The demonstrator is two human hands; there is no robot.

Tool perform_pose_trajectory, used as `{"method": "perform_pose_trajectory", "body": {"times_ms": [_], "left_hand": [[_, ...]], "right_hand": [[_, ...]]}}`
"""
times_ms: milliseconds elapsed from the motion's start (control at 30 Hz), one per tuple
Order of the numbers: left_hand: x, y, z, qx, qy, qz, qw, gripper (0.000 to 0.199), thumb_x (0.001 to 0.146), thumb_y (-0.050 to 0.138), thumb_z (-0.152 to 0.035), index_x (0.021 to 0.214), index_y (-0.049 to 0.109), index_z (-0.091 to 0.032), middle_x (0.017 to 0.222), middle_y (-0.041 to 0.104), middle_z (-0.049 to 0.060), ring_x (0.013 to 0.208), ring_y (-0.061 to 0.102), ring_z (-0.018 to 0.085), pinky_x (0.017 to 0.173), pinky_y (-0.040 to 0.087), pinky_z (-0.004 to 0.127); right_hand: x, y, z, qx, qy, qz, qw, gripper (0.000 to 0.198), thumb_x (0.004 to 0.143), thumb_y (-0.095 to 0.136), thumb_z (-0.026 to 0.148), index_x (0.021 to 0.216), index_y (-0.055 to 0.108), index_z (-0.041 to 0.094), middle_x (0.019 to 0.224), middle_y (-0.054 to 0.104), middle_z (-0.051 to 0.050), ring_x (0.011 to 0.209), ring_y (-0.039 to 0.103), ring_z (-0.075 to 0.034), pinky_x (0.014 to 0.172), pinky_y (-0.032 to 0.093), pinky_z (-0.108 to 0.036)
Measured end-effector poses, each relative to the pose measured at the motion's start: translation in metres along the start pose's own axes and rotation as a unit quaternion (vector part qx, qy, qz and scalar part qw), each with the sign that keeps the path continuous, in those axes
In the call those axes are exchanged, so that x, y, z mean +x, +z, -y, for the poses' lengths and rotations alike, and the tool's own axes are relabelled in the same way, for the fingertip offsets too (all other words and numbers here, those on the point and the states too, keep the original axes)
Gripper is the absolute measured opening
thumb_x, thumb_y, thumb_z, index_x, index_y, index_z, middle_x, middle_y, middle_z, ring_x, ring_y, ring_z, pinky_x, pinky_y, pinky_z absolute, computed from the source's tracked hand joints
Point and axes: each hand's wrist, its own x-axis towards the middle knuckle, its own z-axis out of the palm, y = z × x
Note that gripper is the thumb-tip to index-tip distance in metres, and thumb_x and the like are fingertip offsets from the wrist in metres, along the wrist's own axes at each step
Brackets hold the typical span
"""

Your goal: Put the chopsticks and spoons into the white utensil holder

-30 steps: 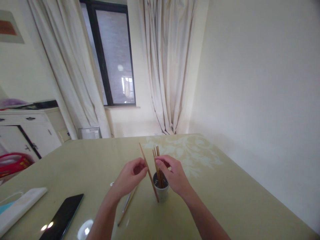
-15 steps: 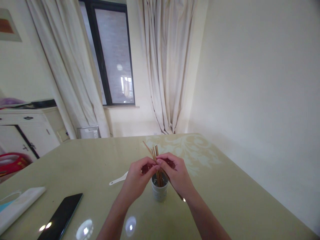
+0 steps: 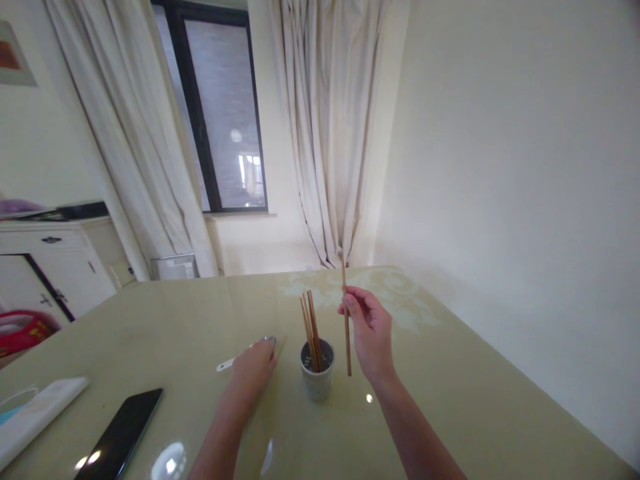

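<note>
A small white cup (image 3: 318, 381) stands on the green table (image 3: 450, 387) with several wooden chopsticks (image 3: 311, 331) upright in it. My right hand (image 3: 371, 337) holds one wooden chopstick (image 3: 346, 319) nearly upright, just right of the cup and above the table. My left hand (image 3: 254, 371) rests low on the table to the left of the cup, over cutlery lying there: a metal spoon (image 3: 268, 341) and another chopstick (image 3: 280, 346) show past its fingers, and a white spoon handle (image 3: 226, 365) sticks out to its left. Whether the left fingers grip anything is hidden.
A black phone (image 3: 120, 433) lies near the front left of the table, with a white flat object (image 3: 37, 417) further left. A white cabinet (image 3: 50, 263) and a red item (image 3: 20, 330) stand at the left. Curtains, a window and the wall lie behind.
The hands have parted. My right hand took the chopstick and lifted it upright beside the cup. My left hand let go and dropped to the table by the spoons.
</note>
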Motion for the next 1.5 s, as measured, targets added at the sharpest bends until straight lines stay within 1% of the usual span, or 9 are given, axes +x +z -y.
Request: {"method": "perform_pose_trajectory", "body": {"times_ms": [200, 600, 800, 867, 1000, 1233, 1367, 1433, 1500], "left_hand": [[0.003, 0.011, 0.0, 0.011, -0.018, 0.023, 0.999, 0.023, 0.1, 0.05, -0.015, 0.105, 0.071, -0.02, 0.12, 0.078, 0.012, 0.112, 0.076, 0.027, 0.086, 0.053, 0.033], [0.006, 0.017, 0.006, -0.022, -0.016, 0.027, 0.999, 0.017, 0.095, 0.057, -0.016, 0.1, 0.073, -0.02, 0.114, 0.079, 0.013, 0.109, 0.076, 0.028, 0.084, 0.051, 0.033], [0.006, -0.002, 0.018, -0.099, 0.029, 0.002, 0.995, 0.012, 0.093, 0.058, -0.019, 0.09, 0.07, -0.02, 0.1, 0.08, 0.009, 0.097, 0.076, 0.024, 0.081, 0.05, 0.03], [0.001, -0.021, 0.02, -0.188, 0.083, -0.014, 0.979, 0.016, 0.098, 0.053, -0.025, 0.092, 0.067, -0.02, 0.095, 0.08, 0.005, 0.093, 0.075, 0.02, 0.081, 0.051, 0.027], [-0.024, -0.06, 0.003, -0.427, 0.219, -0.061, 0.875, 0.033, 0.098, 0.059, -0.051, 0.096, 0.068, -0.019, 0.084, 0.074, 0.002, 0.076, 0.066, 0.018, 0.069, 0.049, 0.026], [-0.046, -0.078, -0.03, -0.427, 0.255, -0.095, 0.862, 0.031, 0.096, 0.063, -0.051, 0.093, 0.075, -0.022, 0.074, 0.068, -0.002, 0.066, 0.056, 0.014, 0.062, 0.042, 0.025], [-0.021, -0.063, -0.006, -0.333, 0.176, -0.119, 0.919, 0.035, 0.102, 0.053, -0.047, 0.091, 0.074, -0.022, 0.085, 0.076, 0.004, 0.078, 0.067, 0.02, 0.071, 0.047, 0.028], [-0.007, -0.047, 0.01, -0.175, 0.077, -0.077, 0.979, 0.029, 0.103, 0.052, -0.037, 0.095, 0.075, -0.022, 0.097, 0.081, 0.008, 0.092, 0.074, 0.024, 0.079, 0.049, 0.031], [0.003, -0.029, 0.022, -0.059, -0.009, -0.005, 0.998, 0.015, 0.095, 0.062, -0.027, 0.094, 0.076, -0.022, 0.107, 0.082, 0.014, 0.102, 0.077, 0.03, 0.082, 0.051, 0.035]], "right_hand": [[0.001, 0.0, -0.007, 0.029, 0.004, -0.003, 1.0, 0.03, 0.097, 0.072, 0.05, 0.106, 0.072, 0.022, 0.088, 0.077, -0.004, 0.083, 0.075, -0.021, 0.086, 0.065, -0.038], [0.001, 0.0, -0.046, -0.17, 0.046, 0.144, 0.974, 0.025, 0.094, 0.069, 0.045, 0.09, 0.075, 0.021, 0.087, 0.082, -0.008, 0.08, 0.079, -0.025, 0.08, 0.063, -0.04], [0.002, -0.004, -0.043, -0.208, 0.035, 0.154, 0.965, 0.026, 0.096, 0.065, 0.043, 0.089, 0.078, 0.022, 0.087, 0.083, -0.008, 0.081, 0.078, -0.026, 0.08, 0.06, -0.039], [0.002, -0.004, -0.034, -0.192, 0.034, 0.153, 0.969, 0.029, 0.098, 0.063, 0.045, 0.09, 0.078, 0.021, 0.085, 0.082, -0.007, 0.08, 0.077, -0.025, 0.078, 0.058, -0.037], [-0.004, 0.006, -0.012, -0.113, 0.045, 0.189, 0.974, 0.034, 0.102, 0.063, 0.05, 0.099, 0.078, 0.02, 0.093, 0.082, -0.007, 0.087, 0.076, -0.023, 0.082, 0.058, -0.035], [-0.012, 0.014, 0.018, -0.004, 0.047, 0.203, 0.978, 0.03, 0.103, 0.067, 0.049, 0.096, 0.077, 0.021, 0.085, 0.077, -0.003, 0.082, 0.074, -0.02, 0.078, 0.06, -0.031], [-0.003, -0.002, 0.027, -0.012, 0.007, 0.112, 0.994, 0.033, 0.102, 0.066, 0.053, 0.106, 0.077, 0.022, 0.087, 0.076, -0.004, 0.077, 0.072, -0.02, 0.074, 0.062, -0.032], [0.003, -0.011, 0.027, -0.046, -0.016, 0.071, 0.996, 0.033, 0.102, 0.065, 0.052, 0.11, 0.078, 0.023, 0.089, 0.076, -0.005, 0.078, 0.072, -0.021, 0.076, 0.063, -0.033], [0.008, -0.019, 0.024, -0.086, -0.034, 0.053, 0.994, 0.033, 0.104, 0.064, 0.05, 0.114, 0.079, 0.023, 0.091, 0.076, -0.006, 0.081, 0.073, -0.021, 0.079, 0.063, -0.035]]}}
